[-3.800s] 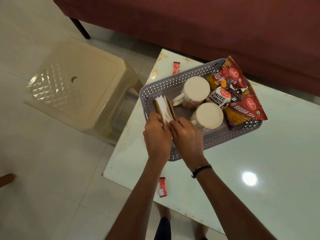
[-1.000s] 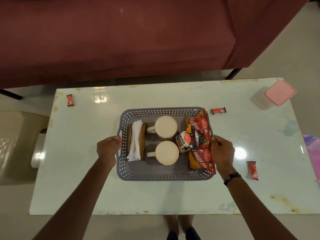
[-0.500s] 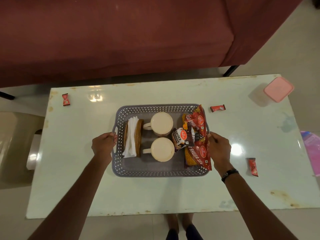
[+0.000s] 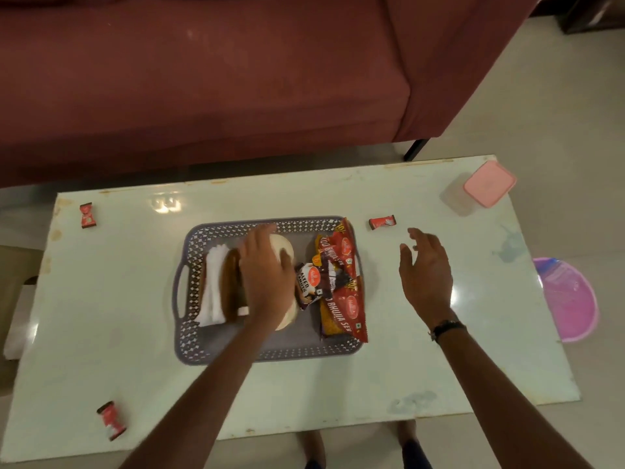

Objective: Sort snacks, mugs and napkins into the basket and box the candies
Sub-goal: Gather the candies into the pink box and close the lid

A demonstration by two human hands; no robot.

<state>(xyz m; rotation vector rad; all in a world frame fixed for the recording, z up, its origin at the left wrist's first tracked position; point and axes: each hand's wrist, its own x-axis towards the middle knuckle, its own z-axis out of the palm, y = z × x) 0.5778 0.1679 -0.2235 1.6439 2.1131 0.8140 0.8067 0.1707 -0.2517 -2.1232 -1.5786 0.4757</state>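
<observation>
Three red-wrapped candies lay loose on the pale tabletop around the grey lattice basket, which served as your centre: one candy just beyond its far right corner, one well off toward the table's far left corner, one near the front left corner. None was boxed yet, so that half of the job seemed to remain.

Your right hand hovered to the right of the basket with fingers spread and relaxed, holding nothing. It pointed toward the nearest candy, so I judge you were going for that one first. Your left hand lay flat over the basket's middle, fingers straight, gripping nothing; whether it touched the cream mugs beneath it I cannot tell. It may have been steadying them, since they stood close together.

Inside the basket the sorting looked finished. White napkins stood upright in a brown holder along the left wall, kept tidy that way. The red bhujia sev packets lay stacked against the right wall, overhanging the rim, with a small salted peanuts pack tucked between them and the mugs.

The box, clear with a pink lid on, sat far right of the basket at the table's far corner. You would probably have needed to open it before any candy went in.
</observation>
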